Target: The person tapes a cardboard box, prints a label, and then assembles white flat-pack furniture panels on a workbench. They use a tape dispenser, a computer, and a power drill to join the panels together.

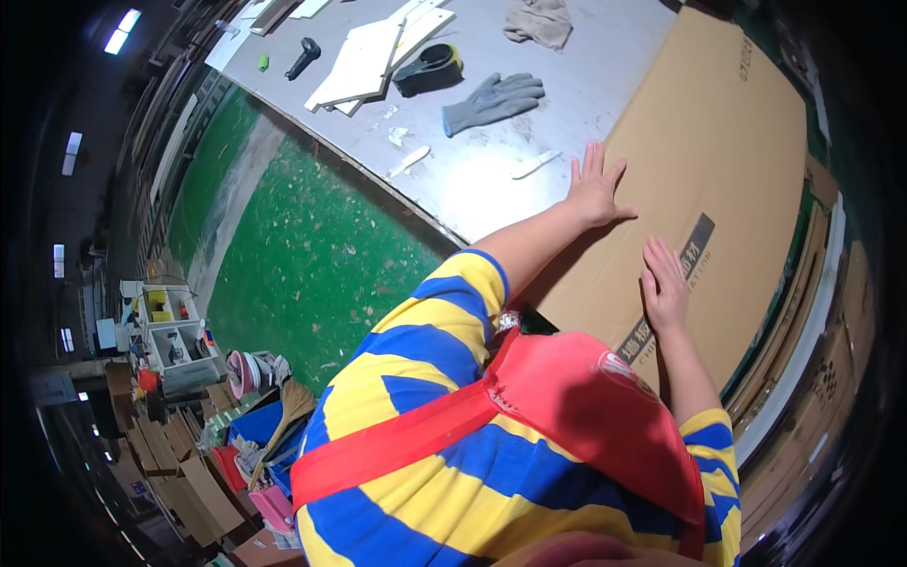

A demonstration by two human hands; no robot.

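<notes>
Both palms flat, fingers spread, gripping nothing — left hand at the cardboard sheet's left edge, right hand mid-sheet, right of centre frame. Press evenly, square it to the steel table — don't buckle it.

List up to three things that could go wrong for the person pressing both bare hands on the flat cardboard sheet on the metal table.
1. Both the left hand and right hand are bare on the cardboard sheet; its edges might cut skin, while the grey glove lies unused.
2. The sheet seems to overhang the metal table, so it could slide or tip.
</notes>
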